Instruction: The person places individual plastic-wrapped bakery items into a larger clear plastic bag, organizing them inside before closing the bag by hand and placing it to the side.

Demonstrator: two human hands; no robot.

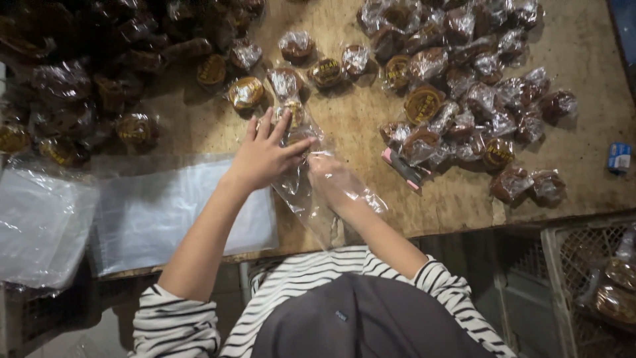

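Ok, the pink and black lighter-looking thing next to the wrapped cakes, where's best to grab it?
Probably by the long sides of the pink and black object, near its lower right end. It lies flat and slanted on the wooden table, and its upper left end sits against the wrapped cakes. Coming from the near, open side with thumb and forefinger across its narrow width avoids the crinkly wrappers.

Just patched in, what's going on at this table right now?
A person in a striped top is working at a wooden table. The right hand is pushed inside a long clear plastic bag, while the left hand presses on the bag from above. Small wrapped brown cakes lie scattered beyond, and a stack of flat clear bags sits to the left.
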